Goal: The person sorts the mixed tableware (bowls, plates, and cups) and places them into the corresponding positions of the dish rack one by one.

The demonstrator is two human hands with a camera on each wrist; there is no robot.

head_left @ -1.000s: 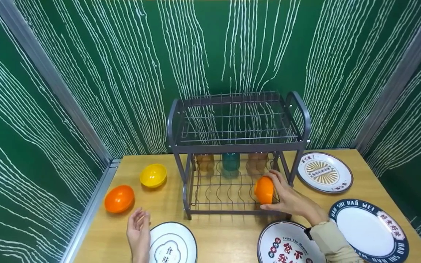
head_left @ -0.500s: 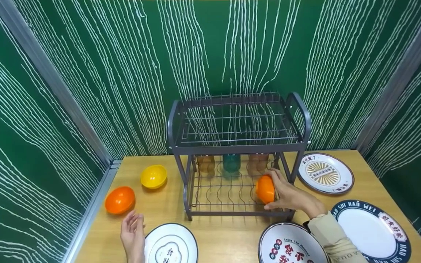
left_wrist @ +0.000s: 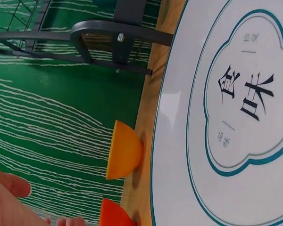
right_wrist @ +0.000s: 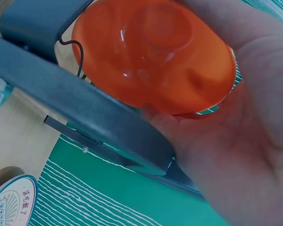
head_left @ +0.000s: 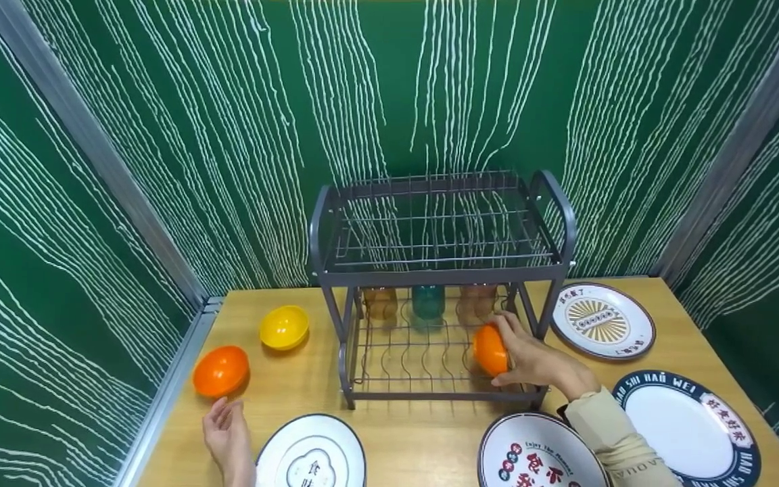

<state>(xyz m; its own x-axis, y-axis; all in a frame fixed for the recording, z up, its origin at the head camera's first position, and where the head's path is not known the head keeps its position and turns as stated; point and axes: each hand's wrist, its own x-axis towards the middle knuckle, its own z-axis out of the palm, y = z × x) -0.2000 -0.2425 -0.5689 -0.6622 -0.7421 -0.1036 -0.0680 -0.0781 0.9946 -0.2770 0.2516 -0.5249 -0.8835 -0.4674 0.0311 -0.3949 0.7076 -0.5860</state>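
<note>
Since half a second ago, our left grip (head_left: pixel 228 436) has shifted left, fingers loosely bent, just below the left bowl (head_left: pixel 221 371) on the worktop (head_left: pixel 416 426); whether they touch, we cannot tell. Our right grip (head_left: pixel 531 358) holds an orange bowl (head_left: pixel 489 350) on its side between thumb and fingers, at the right of the rack's (head_left: pixel 440 276) lower tier, with three cups (head_left: pixel 428 302) behind.
</note>
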